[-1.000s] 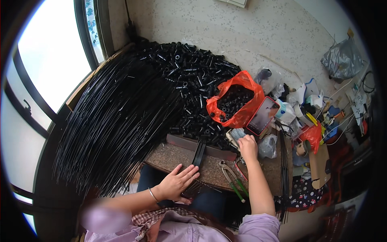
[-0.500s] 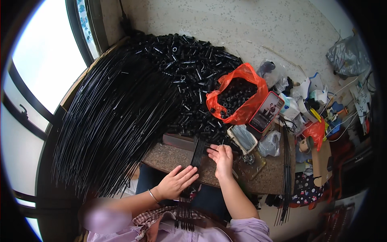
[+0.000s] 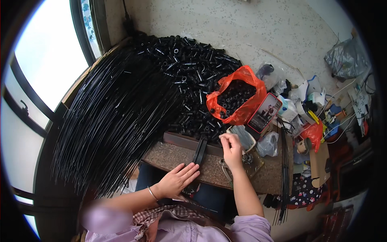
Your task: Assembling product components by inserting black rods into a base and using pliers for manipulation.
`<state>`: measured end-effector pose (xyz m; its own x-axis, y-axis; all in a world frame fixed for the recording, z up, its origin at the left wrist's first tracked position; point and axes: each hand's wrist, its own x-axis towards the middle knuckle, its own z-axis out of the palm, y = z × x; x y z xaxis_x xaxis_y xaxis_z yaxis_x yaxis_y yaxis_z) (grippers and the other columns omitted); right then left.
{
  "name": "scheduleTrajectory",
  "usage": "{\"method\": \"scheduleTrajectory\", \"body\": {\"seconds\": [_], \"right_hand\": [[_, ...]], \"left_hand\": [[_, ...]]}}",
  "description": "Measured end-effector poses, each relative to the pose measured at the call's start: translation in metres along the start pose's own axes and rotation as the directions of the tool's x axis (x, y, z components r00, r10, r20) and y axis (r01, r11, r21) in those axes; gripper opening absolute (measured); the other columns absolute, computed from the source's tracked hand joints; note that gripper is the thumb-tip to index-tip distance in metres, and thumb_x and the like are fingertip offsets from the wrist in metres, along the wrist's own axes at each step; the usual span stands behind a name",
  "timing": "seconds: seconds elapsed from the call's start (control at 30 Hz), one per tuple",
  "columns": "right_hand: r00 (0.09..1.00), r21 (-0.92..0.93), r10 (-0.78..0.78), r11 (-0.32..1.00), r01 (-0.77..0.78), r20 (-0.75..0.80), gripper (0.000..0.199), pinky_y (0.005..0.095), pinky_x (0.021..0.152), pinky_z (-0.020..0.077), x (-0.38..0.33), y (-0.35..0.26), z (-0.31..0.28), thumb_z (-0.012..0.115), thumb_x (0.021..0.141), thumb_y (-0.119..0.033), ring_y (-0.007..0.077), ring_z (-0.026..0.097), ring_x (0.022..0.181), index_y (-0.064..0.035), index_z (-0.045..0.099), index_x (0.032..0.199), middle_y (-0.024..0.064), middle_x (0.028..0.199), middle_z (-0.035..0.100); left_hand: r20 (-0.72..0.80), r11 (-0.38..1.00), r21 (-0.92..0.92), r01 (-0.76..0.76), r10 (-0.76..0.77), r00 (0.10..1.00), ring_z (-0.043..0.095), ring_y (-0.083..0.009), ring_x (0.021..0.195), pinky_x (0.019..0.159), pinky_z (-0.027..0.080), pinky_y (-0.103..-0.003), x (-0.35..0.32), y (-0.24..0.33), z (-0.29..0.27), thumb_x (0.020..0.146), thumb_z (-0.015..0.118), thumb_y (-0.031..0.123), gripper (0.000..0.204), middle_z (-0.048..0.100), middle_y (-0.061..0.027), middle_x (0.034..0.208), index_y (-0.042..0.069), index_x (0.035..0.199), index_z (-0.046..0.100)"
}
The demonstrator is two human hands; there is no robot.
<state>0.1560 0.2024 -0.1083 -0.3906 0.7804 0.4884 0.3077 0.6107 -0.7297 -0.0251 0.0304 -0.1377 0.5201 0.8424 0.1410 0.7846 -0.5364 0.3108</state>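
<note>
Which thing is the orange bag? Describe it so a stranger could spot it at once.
Start at the big heap of short black tubes on the floor beyond the stone work slab. At the heap's right edge sits the orange plastic bag, open at the top and filled with small black pieces. It is the largest bright-coloured thing there, with a phone leaning on its right side.

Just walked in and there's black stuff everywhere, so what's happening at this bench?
A person sits at a small stone-topped bench. The left hand lies flat on a bunch of thin black rods laid across it. The right hand pinches something small at the rods' far end; what it is cannot be told. A big fan of long rods spreads to the left, a heap of short black tubes lies behind, and an orange bag holds more.
</note>
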Motion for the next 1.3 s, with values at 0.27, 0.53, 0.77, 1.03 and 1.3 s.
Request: {"method": "scheduleTrajectory", "body": {"seconds": [0.27,0.53,0.77,1.03,1.3], "right_hand": [[0.859,-0.163,-0.392,0.873,0.461,0.330,0.011,0.0373,0.084,0.0484,-0.029,-0.002,0.033,0.057,0.077,0.000,0.0294,0.057,0.101,-0.0007,0.057,0.088,0.0123,0.100,0.062],[0.986,-0.012,-0.110,0.994,0.113,0.125,0.010,0.0307,0.069,0.0483,-0.013,0.011,0.024,0.061,0.078,-0.005,0.0257,0.061,0.080,-0.0010,0.062,0.087,0.0110,0.083,0.063],[0.962,-0.315,-0.107,0.931,0.185,0.250,0.009,0.0358,0.063,0.0464,-0.007,0.024,0.014,0.058,0.078,-0.002,0.0302,0.057,0.071,-0.0011,0.063,0.085,0.0114,0.075,0.056],[0.946,-0.316,-0.040,0.937,0.148,0.321,0.013,0.0368,0.064,0.0466,-0.003,0.022,0.012,0.057,0.077,-0.001,0.0314,0.057,0.072,-0.0015,0.064,0.088,0.0128,0.077,0.055],[0.950,-0.310,0.029,0.948,0.072,0.310,0.015,0.0359,0.063,0.0468,-0.004,0.020,0.013,0.057,0.077,-0.001,0.0309,0.057,0.071,-0.0016,0.064,0.089,0.0128,0.076,0.055]], "left_hand": [[-0.014,0.999,0.052,-0.015,0.016,1.000,0.022,-0.0274,0.134,0.105,0.021,-0.042,0.001,-0.003,0.001,0.069,0.053,0.028,0.078,0.023,-0.0156,0.144,0.001,0.137,0.026],[0.054,0.998,0.067,0.008,-0.011,0.998,0.021,-0.0280,0.134,0.106,0.020,-0.041,0.001,0.000,0.002,0.070,0.054,0.031,0.079,0.022,-0.0166,0.144,0.000,0.137,0.026],[0.067,0.999,0.051,-0.018,0.014,0.998,0.019,-0.0282,0.135,0.108,0.018,-0.041,0.003,-0.003,0.001,0.072,0.055,0.035,0.080,0.021,-0.0173,0.144,-0.001,0.137,0.024],[0.089,1.000,0.019,-0.007,0.005,0.996,0.021,-0.0283,0.135,0.108,0.018,-0.040,0.004,-0.003,-0.003,0.074,0.053,0.035,0.078,0.022,-0.0170,0.144,-0.001,0.137,0.025],[0.062,1.000,-0.028,-0.010,0.011,0.998,0.021,-0.0281,0.134,0.108,0.018,-0.040,0.003,-0.004,-0.002,0.073,0.053,0.035,0.078,0.023,-0.0172,0.144,-0.001,0.137,0.025]]}}
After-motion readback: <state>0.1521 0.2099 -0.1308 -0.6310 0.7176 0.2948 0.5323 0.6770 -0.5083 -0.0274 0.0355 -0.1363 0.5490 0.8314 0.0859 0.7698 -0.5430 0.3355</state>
